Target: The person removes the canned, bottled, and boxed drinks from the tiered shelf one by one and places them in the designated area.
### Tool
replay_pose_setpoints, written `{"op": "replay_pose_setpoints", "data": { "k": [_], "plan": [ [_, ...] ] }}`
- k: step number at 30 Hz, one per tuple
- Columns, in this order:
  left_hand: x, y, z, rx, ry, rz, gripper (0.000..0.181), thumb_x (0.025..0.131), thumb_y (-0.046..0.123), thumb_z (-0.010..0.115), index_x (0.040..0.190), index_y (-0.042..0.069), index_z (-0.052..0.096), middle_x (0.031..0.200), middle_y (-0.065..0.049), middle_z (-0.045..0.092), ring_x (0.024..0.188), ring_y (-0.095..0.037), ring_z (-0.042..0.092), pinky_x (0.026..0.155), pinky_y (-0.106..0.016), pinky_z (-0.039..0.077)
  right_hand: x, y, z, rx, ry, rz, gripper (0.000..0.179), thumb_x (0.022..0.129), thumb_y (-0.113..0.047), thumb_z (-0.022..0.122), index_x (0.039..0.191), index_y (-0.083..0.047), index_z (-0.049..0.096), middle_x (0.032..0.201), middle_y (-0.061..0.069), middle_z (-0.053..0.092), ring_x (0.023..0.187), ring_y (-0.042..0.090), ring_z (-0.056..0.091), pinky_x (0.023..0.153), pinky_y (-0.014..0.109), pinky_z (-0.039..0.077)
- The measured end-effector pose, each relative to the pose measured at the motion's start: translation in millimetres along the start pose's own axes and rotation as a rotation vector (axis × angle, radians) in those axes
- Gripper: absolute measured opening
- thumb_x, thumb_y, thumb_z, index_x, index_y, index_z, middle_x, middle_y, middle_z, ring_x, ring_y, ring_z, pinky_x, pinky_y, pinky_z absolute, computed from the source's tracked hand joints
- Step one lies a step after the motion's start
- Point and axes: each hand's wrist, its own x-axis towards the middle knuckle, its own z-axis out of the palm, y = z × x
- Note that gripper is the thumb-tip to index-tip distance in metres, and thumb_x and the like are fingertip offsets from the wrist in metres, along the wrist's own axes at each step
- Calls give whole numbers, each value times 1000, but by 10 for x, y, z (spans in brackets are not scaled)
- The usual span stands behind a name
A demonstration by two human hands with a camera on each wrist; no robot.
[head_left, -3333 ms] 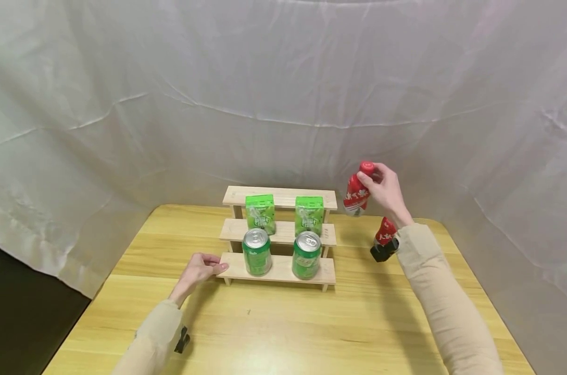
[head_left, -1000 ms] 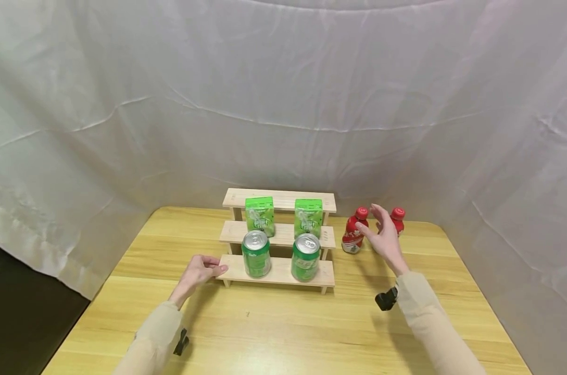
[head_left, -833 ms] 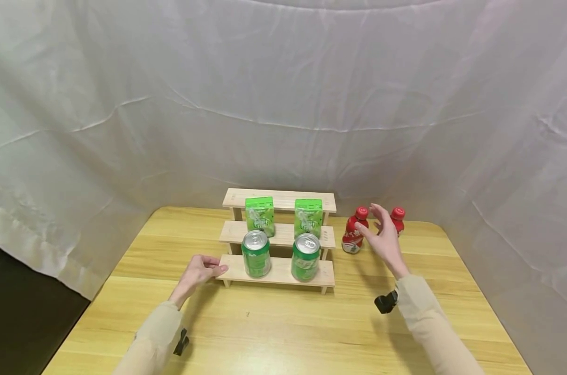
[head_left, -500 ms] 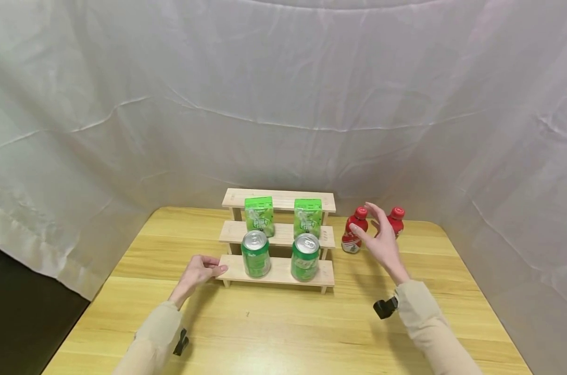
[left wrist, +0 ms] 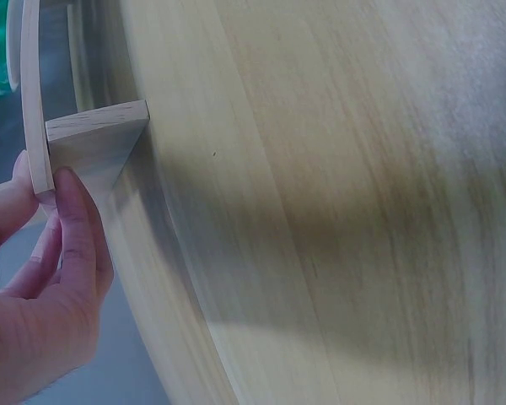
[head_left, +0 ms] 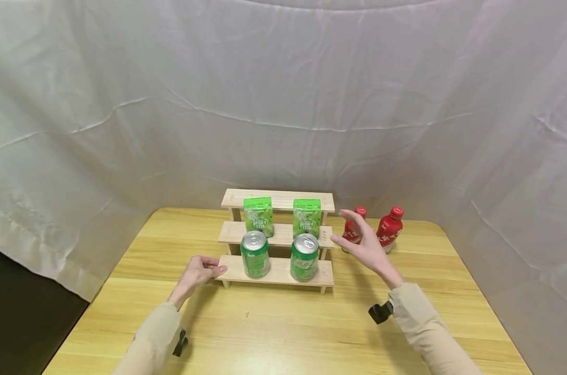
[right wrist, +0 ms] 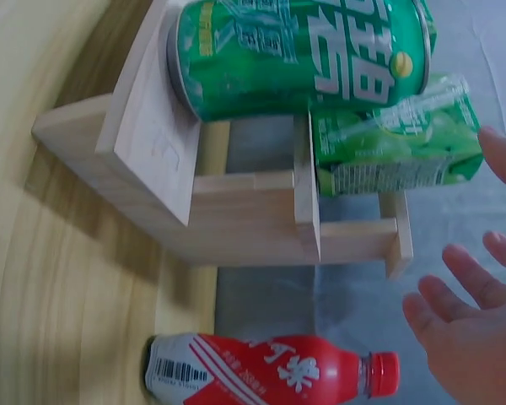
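Observation:
A three-step wooden display rack [head_left: 280, 265] stands on the table. My left hand [head_left: 199, 272] pinches the left end of its lowest board [left wrist: 35, 110] between thumb and fingers. Two green cans, the left can [head_left: 255, 258] and the right can [head_left: 304, 260], stand on that board. On the middle board are the left green drink carton [head_left: 259, 216] and the right green drink carton [head_left: 306, 219]. My right hand [head_left: 369, 250] hovers by the rack's right end, fingers and thumb spread, holding nothing. Behind it a red bottle [head_left: 351, 233] is partly hidden; another red bottle [head_left: 390, 229] stands to its right.
The top board [head_left: 283, 199] of the rack bears nothing. A wooden table [head_left: 283, 333] lies under everything, with a pale curtain [head_left: 283, 94] behind and at both sides. A dark area [head_left: 25, 312] lies beyond the table's left edge.
Earlier my right hand held a red bottle in the air; that bottle now stands upright on the table. The hand has let go and moved left towards the rack. My left hand has stayed put.

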Motion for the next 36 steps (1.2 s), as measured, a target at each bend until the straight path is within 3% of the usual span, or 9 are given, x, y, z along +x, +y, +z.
{"op": "replay_pose_setpoints", "data": {
  "k": [5, 17, 27, 36],
  "plan": [
    [-5, -2, -6, -1, -5, 2, 45, 92, 12, 72, 120, -20, 56, 104, -27, 70, 81, -13, 65, 81, -37, 59, 28, -29, 79, -19, -67, -14, 66, 90, -11, 75, 147, 0, 42, 151, 25, 47, 141, 42, 44, 116, 59, 37],
    [2, -6, -4, -5, -4, 11, 44, 92, 11, 72, 119, -20, 57, 103, -27, 70, 80, -12, 65, 78, -32, 59, 284, -110, 210, 34, -118, -9, 71, 92, -13, 73, 152, -2, 36, 152, 25, 46, 143, 41, 42, 119, 58, 35],
    [-3, 1, -6, -1, -2, -4, 46, 92, 12, 73, 120, -19, 57, 102, -25, 70, 82, -14, 65, 83, -39, 59, 498, -198, 285, 23, -110, 111, 68, 97, -22, 67, 154, -4, 35, 143, 27, 46, 139, 47, 45, 118, 58, 36],
    [2, 0, -5, 12, 0, -3, 46, 92, 13, 73, 120, -19, 57, 105, -28, 69, 84, -15, 66, 82, -37, 59, 555, -241, 328, -2, -65, 121, 51, 98, -17, 66, 143, -1, 47, 133, 25, 52, 122, 42, 56, 107, 55, 47]
  ]
}}
